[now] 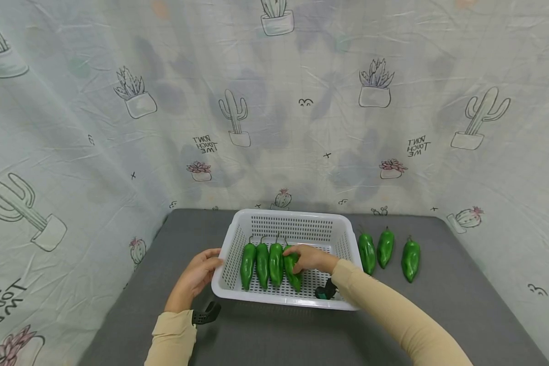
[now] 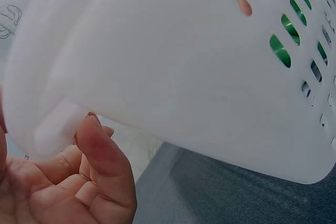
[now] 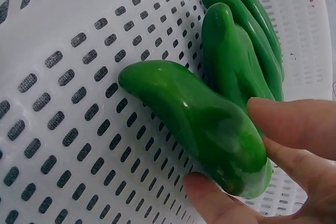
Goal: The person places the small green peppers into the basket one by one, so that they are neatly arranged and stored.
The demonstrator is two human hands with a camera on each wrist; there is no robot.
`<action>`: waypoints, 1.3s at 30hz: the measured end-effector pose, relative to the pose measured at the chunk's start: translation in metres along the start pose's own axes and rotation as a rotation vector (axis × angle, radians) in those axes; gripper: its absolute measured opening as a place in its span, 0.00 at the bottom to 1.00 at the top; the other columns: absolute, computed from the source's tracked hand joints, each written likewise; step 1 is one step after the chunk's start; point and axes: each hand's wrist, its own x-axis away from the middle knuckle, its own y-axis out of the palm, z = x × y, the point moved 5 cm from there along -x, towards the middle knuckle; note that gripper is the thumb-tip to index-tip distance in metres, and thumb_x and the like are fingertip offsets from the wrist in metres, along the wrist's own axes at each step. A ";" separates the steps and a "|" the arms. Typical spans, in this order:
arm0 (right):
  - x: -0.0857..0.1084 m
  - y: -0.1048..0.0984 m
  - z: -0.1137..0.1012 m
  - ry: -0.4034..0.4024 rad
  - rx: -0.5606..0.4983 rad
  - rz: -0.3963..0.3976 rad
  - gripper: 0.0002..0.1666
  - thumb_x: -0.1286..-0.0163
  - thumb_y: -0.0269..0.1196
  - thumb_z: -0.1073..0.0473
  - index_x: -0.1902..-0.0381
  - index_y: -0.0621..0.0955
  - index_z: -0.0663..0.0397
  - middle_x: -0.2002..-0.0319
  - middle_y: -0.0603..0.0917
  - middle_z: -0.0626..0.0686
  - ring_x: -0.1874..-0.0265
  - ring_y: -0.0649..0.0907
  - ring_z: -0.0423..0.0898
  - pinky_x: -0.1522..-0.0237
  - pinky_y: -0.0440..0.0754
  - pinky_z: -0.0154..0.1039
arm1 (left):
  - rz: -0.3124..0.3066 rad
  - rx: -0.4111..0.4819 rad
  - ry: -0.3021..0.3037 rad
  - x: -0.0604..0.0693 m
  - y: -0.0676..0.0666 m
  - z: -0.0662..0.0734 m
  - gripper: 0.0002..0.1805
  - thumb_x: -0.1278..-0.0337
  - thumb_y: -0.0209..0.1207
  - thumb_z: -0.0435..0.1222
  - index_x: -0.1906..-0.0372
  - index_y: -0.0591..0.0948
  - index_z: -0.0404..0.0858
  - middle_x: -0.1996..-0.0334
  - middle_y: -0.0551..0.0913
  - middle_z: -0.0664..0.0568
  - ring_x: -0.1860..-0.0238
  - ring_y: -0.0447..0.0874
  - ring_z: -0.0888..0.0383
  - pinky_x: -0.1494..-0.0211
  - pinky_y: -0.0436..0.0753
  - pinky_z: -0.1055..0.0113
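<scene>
A white slotted plastic basket point(image 1: 293, 214) stands on the grey table. My left hand point(image 1: 196, 277) grips its left rim, with the thumb point(image 2: 105, 148) against the rim's edge in the left wrist view. Inside the basket, my right hand point(image 1: 312, 257) pinches the rightmost green pepper point(image 3: 194, 114) between thumb and fingers near its stem end. That pepper lies slantwise on the basket floor, its stem hidden in the right wrist view. To its left, three more green peppers point(image 1: 262, 267) lie side by side, stems pointing to the back.
Three green peppers point(image 1: 410, 259) lie on the table point(image 1: 274, 335) to the right of the basket. Black straps point(image 1: 206, 314) with wrist cameras sit at both wrists. Behind the table hangs a pale curtain point(image 1: 279, 122) printed with cacti.
</scene>
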 end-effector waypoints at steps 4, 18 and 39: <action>0.002 0.000 -0.001 -0.006 0.016 0.002 0.36 0.50 0.68 0.71 0.40 0.77 0.50 0.34 0.67 0.60 0.53 0.77 0.49 0.57 0.79 0.44 | -0.001 0.002 -0.004 0.000 0.000 -0.001 0.27 0.39 0.49 0.29 0.36 0.62 0.25 0.42 0.71 0.28 0.51 0.81 0.47 0.55 0.80 0.58; 0.010 -0.016 -0.013 -0.096 0.158 0.121 0.40 0.47 0.70 0.60 0.35 0.71 0.53 0.36 0.71 0.63 0.38 0.71 0.62 0.43 0.70 0.59 | 0.001 0.004 -0.007 0.002 0.001 -0.003 0.27 0.39 0.49 0.29 0.36 0.61 0.24 0.42 0.70 0.27 0.50 0.80 0.45 0.55 0.81 0.56; 0.064 -0.115 -0.008 -0.300 -0.103 0.318 0.35 0.31 0.58 0.58 0.31 0.60 0.64 0.35 0.67 0.68 0.36 0.68 0.63 0.40 0.69 0.56 | -0.006 0.007 -0.008 -0.001 0.000 0.000 0.26 0.40 0.49 0.28 0.37 0.62 0.24 0.43 0.70 0.27 0.50 0.80 0.44 0.56 0.81 0.58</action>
